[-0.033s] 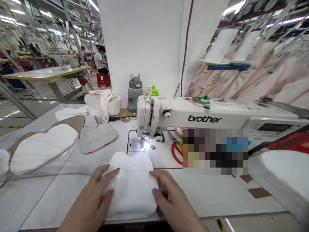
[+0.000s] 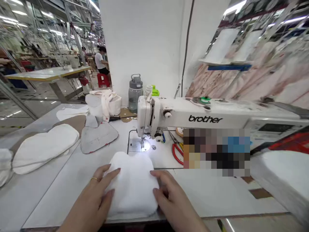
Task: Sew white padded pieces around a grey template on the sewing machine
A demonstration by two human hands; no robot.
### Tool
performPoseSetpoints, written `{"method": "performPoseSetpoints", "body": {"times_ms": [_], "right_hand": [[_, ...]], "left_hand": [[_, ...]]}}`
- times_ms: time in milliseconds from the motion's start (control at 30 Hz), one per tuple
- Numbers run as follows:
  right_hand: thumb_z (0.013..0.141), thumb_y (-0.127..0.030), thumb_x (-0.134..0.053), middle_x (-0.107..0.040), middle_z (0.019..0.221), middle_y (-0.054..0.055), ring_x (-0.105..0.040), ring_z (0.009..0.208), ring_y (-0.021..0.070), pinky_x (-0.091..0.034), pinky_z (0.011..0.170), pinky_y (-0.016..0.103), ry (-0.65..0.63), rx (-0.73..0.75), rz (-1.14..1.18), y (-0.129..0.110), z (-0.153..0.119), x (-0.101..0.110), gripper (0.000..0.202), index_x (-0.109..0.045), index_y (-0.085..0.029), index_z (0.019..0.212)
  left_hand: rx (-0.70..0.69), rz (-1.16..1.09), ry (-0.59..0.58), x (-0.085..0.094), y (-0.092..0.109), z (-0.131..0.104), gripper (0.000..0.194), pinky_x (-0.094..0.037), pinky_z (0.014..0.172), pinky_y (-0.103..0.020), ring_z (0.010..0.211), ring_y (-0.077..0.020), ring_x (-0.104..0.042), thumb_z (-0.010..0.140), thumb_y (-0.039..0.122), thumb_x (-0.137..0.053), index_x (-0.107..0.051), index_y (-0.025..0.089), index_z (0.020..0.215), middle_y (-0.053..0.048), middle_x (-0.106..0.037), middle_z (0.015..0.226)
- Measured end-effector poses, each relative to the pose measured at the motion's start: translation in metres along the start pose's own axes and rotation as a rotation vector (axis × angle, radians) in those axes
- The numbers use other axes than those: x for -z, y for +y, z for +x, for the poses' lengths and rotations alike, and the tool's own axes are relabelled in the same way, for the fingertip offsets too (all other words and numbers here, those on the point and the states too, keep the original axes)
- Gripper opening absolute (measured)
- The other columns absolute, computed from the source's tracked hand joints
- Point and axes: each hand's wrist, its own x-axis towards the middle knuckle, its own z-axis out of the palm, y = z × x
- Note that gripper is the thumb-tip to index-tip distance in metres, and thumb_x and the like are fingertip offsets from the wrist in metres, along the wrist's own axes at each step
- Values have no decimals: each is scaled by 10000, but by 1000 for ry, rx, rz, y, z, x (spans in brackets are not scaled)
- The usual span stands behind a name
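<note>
Flat on the table edge in front of me lies a thick, soft white fabric piece (image 2: pixel 132 187), its top edge notched in the middle. My left hand (image 2: pixel 96 190), with a ring on one finger, holds its left side, index finger and thumb resting on top. At the right side, my right hand (image 2: pixel 169 196) grips the edge between bent fingers and thumb. Just beyond the fabric is the sewing machine's lit needle area (image 2: pixel 144 144). The fabric lies short of the presser foot, apart from it. Any fingertips under the fabric are hidden.
The white sewing machine (image 2: pixel 205 117) spans the right side. Red-handled scissors (image 2: pixel 177 154) lie beneath its arm. White cut pieces (image 2: pixel 48 145) and a grey template (image 2: pixel 98 137) lie to the left. A bottle (image 2: pixel 135 95) stands behind; a person (image 2: pixel 101 61) sits far off.
</note>
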Motion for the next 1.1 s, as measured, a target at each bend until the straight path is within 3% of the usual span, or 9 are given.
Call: {"method": "performPoseSetpoints", "body": {"times_ms": [133, 267, 367, 467, 633, 767, 933, 1033, 1100], "right_hand": [[887, -198, -457, -615, 1023, 58, -599, 616, 154, -545, 621, 320, 19, 77, -74, -1, -3, 2, 385, -581, -217, 1250], [941, -194, -449, -520, 1321, 137, -662, 924, 214, -561, 828, 393, 106, 332, -338, -6, -13, 6, 354, -574, -214, 1272], [887, -144, -531, -612, 1157, 108, -619, 1050, 271, -536, 873, 429, 30, 574, -474, -6, -15, 3, 320, -630, -225, 1181], [817, -106, -615, -643, 1032, 68, -605, 964, 256, -517, 840, 420, -80, 667, -502, -4, -11, -3, 236, -663, -227, 1014], [964, -165, -477, -630, 941, 46, -590, 888, 206, -503, 798, 369, -64, 589, -360, -9, -6, -3, 183, -575, -207, 815], [1005, -201, -408, -643, 945, 59, -625, 881, 195, -535, 776, 335, 15, 628, -328, -8, -11, -3, 211, -609, -218, 943], [966, -303, -536, -634, 1303, 156, -612, 1198, 308, -539, 948, 433, 278, 871, -657, 4, -3, -17, 344, -585, -201, 1291], [955, -387, -587, -691, 1257, 148, -675, 1122, 319, -585, 883, 403, 309, 993, -809, 12, 10, -26, 405, -608, -180, 1303], [960, -284, -602, -725, 1212, 102, -705, 1078, 290, -594, 876, 362, 343, 937, -832, 18, 15, -27, 294, -656, -214, 1240]], "left_hand": [[-55, 85, 63, 2, 5, 2, 384, -639, 798, -350, 1049, -220, -708, 964, 250, -420, -566, 282, 1318, -97, -541, 1376], [-106, 164, 180, 11, 11, 4, 367, -589, 878, -524, 1208, -360, -602, 980, 312, -448, -578, 182, 1297, -207, -470, 1450], [-316, 134, 164, 14, 19, 5, 340, -582, 917, -396, 1159, -274, -639, 969, 281, -488, -598, 209, 1283, -129, -612, 1351], [-462, 78, 106, 10, 23, 4, 322, -600, 851, -293, 1016, -214, -705, 949, 324, -529, -617, 225, 1242, -70, -718, 1196], [-373, -19, 62, 9, 22, -4, 227, -598, 876, -277, 1067, -216, -697, 876, 328, -621, -602, 232, 1081, -92, -709, 1216], [-294, -128, 36, 23, 21, -5, 40, -580, 876, -204, 1080, -162, -695, 909, 302, -576, -574, 276, 938, -40, -713, 1196], [-313, 40, 152, 13, 18, 9, 329, -547, 954, -232, 1194, -176, -651, 995, 351, -464, -564, 229, 1283, -75, -657, 1343], [-510, 261, 200, -13, 10, 18, 559, -573, 912, -291, 1150, -247, -683, 968, 446, -514, -480, 165, 1450, -116, -669, 1335], [-570, 292, 230, -24, -1, 22, 584, -575, 871, -244, 1067, -212, -721, 970, 450, -537, -442, 209, 1493, -68, -727, 1243]]}}
